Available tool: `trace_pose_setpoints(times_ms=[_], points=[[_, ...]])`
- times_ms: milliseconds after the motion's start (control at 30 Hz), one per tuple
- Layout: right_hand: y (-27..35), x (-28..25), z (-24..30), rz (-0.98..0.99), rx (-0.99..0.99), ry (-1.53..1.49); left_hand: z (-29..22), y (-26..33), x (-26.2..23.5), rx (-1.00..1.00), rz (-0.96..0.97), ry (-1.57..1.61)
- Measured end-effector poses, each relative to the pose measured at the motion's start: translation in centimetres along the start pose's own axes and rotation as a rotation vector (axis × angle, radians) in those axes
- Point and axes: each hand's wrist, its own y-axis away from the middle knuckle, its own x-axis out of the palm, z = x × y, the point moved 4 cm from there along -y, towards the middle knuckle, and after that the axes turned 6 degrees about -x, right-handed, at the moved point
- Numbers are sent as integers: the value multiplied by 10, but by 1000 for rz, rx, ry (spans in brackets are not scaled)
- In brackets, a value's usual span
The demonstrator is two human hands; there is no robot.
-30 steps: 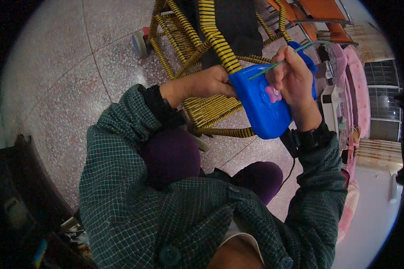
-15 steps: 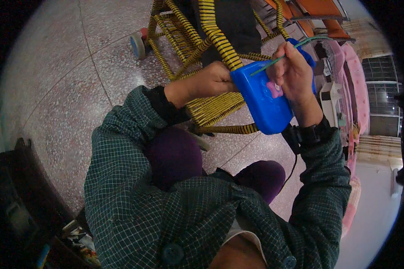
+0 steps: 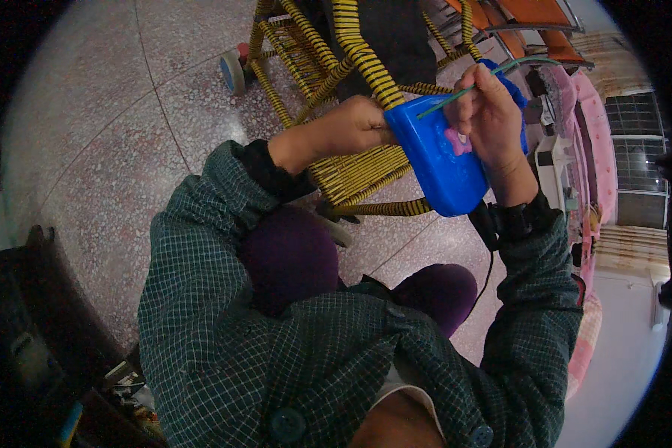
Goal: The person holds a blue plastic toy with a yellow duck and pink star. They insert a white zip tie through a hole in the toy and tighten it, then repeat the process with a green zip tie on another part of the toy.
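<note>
One green strand (image 3: 444, 104), lying across one blue panel (image 3: 442, 172) bearing one pink ornament (image 3: 456, 140). Right hand (image 3: 494, 116) raised over panel, elbow bent, fingers pinching strand. Left hand (image 3: 360, 123) at panel's left edge, forearm angled in, fingers curled, tips hidden; can't tell what they grip. Around: one yellow-black wrapped frame (image 3: 373, 75), one grey-rimmed wheel (image 3: 233, 73).

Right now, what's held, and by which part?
The right hand pinches the green strip partway along its length. What, if anything, the left hand holds beside the blue tray cannot be told.
</note>
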Motion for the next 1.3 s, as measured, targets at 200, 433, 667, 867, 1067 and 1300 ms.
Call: trace_pose_setpoints(times_ms=[200,433,667,867,1067,1300], points=[[2,6,10,-1,-37,182,-26,14,-25,-275,-1,-49],[7,13,21,-15,-111,371,-44,17,-26,-675,-2,282],[13,33,34,138,-321,725,-51,11,-17,-796,-148,262],[23,54,39,270,-362,964,-59,7,-22,-722,-183,-14],[14,56,45,224,-425,948,-91,-11,-42,-253,-427,-667],[14,66,49,281,-349,149,-73,-65,-35,-30,-149,-939]])
